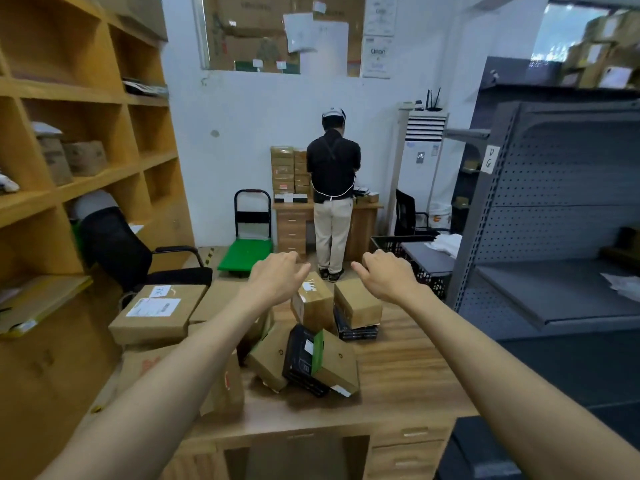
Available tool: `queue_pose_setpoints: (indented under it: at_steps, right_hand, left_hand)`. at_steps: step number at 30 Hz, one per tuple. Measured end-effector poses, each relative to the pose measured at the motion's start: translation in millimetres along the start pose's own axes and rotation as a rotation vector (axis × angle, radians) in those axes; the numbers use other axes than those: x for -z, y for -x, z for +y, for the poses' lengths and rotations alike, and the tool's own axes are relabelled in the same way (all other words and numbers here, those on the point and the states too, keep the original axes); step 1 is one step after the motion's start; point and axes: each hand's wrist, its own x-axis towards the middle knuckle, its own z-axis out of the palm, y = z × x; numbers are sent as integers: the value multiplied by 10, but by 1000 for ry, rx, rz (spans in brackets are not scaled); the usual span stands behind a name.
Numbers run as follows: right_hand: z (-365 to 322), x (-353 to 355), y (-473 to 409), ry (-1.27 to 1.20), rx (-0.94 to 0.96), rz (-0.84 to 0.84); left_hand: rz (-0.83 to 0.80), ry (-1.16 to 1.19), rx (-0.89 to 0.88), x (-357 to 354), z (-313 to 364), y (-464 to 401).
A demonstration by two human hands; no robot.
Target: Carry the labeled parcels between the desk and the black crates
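Both my arms reach forward over a wooden desk (408,368) strewn with parcels. My left hand (277,275) and my right hand (384,271) hover with loosely curled fingers, holding nothing, above two small brown boxes: a tilted taped box (313,304) and a cardboard box (356,304) lying on a black box (358,332). Nearer to me lie a black-and-green parcel (304,358) and brown flat boxes (337,367). A large labeled carton (156,313) sits at the desk's left. A black crate (415,258) stands beyond the desk on the right.
A person (332,188) stands with their back to me at a far desk stacked with boxes. A green platform trolley (247,252) and a black office chair (138,258) stand left of centre. Wooden shelves (79,140) line the left, grey metal shelving (554,220) the right.
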Motion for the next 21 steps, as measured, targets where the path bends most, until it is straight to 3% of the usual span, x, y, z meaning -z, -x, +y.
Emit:
queue_pose_setpoints:
  at_steps: [21]
  right_hand:
    - [524,-1578,-2150,-105,18,-161]
  left_hand:
    - [-149,122,203,-1585,-510,-1927]
